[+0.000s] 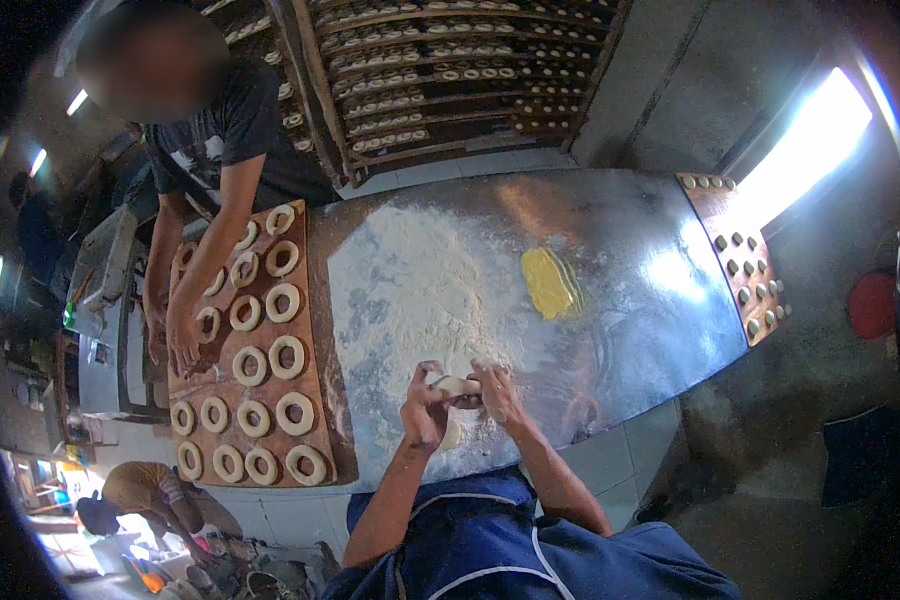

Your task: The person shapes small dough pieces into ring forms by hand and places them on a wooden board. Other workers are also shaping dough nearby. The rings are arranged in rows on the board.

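Both of my hands are over the floured metal table (630,350), close to its near edge. A pale piece of dough (456,385) is stretched between them, a little above the surface. My left hand (425,410) is closed around its left end, and my right hand (497,392) grips the right end. Below them, another pale dough piece (452,433) lies on the table, partly hidden by my left hand and wrist. White flour (400,270) is spread beyond my hands.
On the left, a wooden board (215,375) carries several dough rings (288,357); a co-worker's hands (182,335) are at it. A yellow fatty smear (550,283) lies right of the flour. Another board (763,290) holds small dough pieces at the right end. Loaded racks (460,75) stand behind.
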`<state>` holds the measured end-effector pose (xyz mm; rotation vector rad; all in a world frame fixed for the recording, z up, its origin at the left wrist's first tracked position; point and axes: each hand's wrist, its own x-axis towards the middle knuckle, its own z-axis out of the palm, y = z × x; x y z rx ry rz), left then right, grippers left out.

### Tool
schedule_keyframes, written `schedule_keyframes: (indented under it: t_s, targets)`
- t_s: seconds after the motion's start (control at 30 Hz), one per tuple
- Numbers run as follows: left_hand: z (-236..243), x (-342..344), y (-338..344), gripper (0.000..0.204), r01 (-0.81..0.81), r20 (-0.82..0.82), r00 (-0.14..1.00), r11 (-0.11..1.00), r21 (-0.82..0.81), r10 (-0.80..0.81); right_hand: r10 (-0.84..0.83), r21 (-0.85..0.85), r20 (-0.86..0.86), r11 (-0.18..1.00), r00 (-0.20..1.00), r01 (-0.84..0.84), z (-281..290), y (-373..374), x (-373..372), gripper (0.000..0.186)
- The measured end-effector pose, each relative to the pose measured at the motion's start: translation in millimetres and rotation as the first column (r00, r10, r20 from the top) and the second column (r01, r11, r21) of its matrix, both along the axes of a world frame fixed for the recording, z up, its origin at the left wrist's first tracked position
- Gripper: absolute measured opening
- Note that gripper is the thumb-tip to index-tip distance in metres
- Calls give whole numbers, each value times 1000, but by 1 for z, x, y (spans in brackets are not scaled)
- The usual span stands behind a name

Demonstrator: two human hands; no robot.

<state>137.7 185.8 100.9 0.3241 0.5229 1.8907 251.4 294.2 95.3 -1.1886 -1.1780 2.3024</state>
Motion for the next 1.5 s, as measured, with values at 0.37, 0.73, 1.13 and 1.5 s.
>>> schedule_keyframes:
  t_s: [0.37,0.73,1.13,1.5]
  targets:
    - [-19,-29,1,34,-464,-18,875,828,-315,483,83,577,136,803,987,-147,7,-35,-61,46]
    - [-10,-93,-110,36,-551,-285,814,828,-102,506,526,934,-21,313,850,-170,14,-119,-112,41]
    - [12,-186,-254,31,-778,-837,462,586,-224,293,622,974,163,20,766,-224,-11,-251,-193,51]
    - [-45,-260,-276,33,-601,-84,793,798,43,603,669,996,76,-78,740,-32,-44,-251,-282,36]
